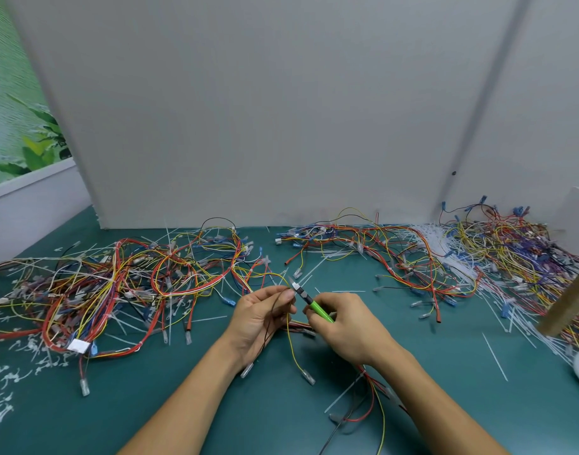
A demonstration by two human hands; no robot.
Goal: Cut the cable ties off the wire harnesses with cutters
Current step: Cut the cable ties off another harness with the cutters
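— Over the green bench (144, 408), a left hand (260, 318) pinches loose harness wires (291, 343). The right hand (352, 328) grips the cutters (309, 302), nose at the left fingertips.
— Mid-cut, apparently (the tie itself is hidden). Next, the blades should catch plastic only, not wire.

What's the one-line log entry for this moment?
left hand: pinches thin yellow and brown wires | right hand: holds green-handled metal cutters | cutter tips: at left fingertips

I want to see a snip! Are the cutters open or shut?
Probably shut: the cutters end in one narrow point beside the wires in the left hand; too small to be sure.
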